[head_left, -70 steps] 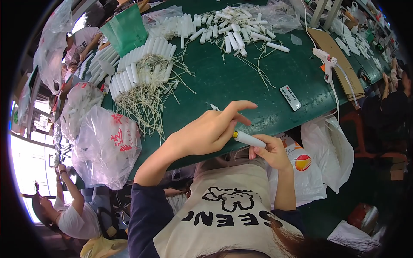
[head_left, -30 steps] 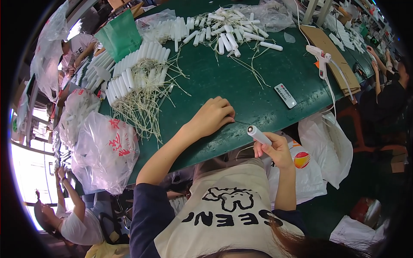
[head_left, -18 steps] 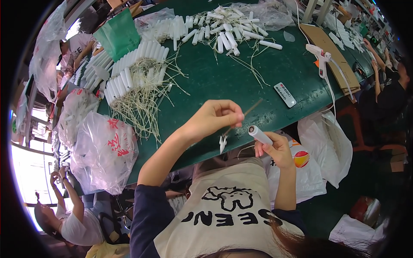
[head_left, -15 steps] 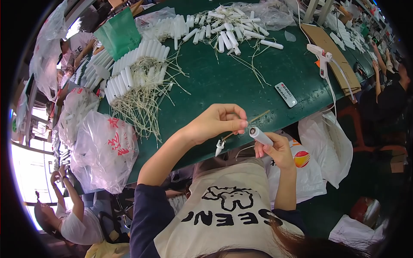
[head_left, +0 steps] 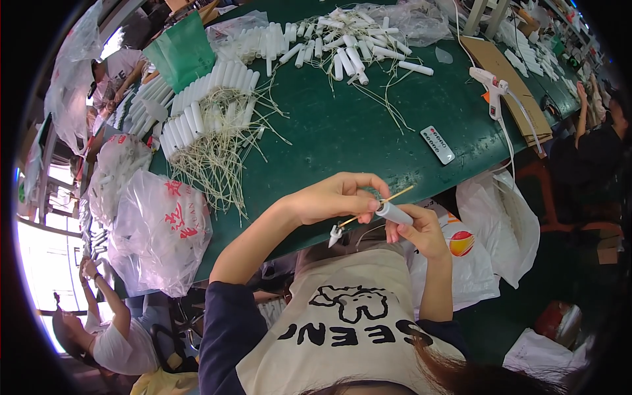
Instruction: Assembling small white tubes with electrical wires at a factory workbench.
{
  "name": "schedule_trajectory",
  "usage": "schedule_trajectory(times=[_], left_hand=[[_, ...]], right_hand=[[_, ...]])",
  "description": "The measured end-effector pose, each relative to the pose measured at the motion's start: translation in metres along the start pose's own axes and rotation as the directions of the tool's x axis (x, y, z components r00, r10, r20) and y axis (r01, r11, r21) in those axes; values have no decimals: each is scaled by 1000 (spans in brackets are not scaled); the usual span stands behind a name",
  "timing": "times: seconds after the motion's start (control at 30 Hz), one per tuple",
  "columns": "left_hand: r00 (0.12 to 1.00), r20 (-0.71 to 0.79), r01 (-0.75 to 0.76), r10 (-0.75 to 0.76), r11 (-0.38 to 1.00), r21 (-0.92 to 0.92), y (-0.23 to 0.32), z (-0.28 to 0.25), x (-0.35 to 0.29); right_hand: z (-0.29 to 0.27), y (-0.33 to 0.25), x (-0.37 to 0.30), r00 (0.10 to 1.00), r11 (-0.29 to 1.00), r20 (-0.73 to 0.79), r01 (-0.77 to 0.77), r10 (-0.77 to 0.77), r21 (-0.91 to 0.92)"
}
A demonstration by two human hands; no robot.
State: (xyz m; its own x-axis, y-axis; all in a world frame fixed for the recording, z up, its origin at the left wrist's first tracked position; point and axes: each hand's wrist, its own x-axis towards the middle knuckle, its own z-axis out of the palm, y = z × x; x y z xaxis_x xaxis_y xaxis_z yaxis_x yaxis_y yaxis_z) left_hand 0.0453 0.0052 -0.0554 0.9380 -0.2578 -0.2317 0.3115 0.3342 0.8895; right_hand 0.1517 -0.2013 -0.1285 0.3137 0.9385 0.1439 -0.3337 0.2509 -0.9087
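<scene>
My left hand (head_left: pixel 339 199) is closed in a pinch on a thin yellowish stick (head_left: pixel 399 193), which runs slantwise past the fingertips. At the stick's lower left end hangs a small white flame-shaped tip (head_left: pixel 335 236); how it is attached cannot be made out. My right hand (head_left: pixel 424 232) grips a smooth white tube (head_left: pixel 395 213), its open end turned toward the left fingers. Left thumb and fingertips meet the rim of that end, partly hiding it. A thin pale wire (head_left: pixel 370 232) curves below the tube, beside the right fingers.
Rows of white tubes with pale wires (head_left: pixel 217 155) lie left on the green table (head_left: pixel 342 131); more tubes (head_left: pixel 355 56) are heaped at the back. A remote control (head_left: pixel 437 145), glue gun (head_left: pixel 490 85) and cardboard (head_left: pixel 507 92) lie right. Plastic bags (head_left: pixel 161 230) hang at the edge. Other people sit nearby.
My left hand has moved slightly down and right with the stick, reaching the tube's open end. The tube has tilted flatter and shifted a little down and left.
</scene>
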Motion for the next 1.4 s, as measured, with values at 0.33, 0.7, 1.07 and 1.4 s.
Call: schedule_trajectory(times=[0.33, 0.7, 1.07, 1.4], left_hand=[[995, 90, -49, 34, 983, 179, 4, 5, -11], [996, 86, -29, 11, 978, 205, -10, 6, -20], [997, 74, -19, 4, 980, 199, -10, 7, -21], [1000, -7, 10, -9, 973, 231, -18, 13, -18]], right_hand=[[11, -7, 3, 996, 997, 44, -76, 77, -25], [-70, -20, 71, 638, 61, -308, -379, -706, -924], [-89, -16, 73, 717, 42, -299, -353, -630, -935], [-51, -37, 38, 827, 872, -474, 40, -304, -489]])
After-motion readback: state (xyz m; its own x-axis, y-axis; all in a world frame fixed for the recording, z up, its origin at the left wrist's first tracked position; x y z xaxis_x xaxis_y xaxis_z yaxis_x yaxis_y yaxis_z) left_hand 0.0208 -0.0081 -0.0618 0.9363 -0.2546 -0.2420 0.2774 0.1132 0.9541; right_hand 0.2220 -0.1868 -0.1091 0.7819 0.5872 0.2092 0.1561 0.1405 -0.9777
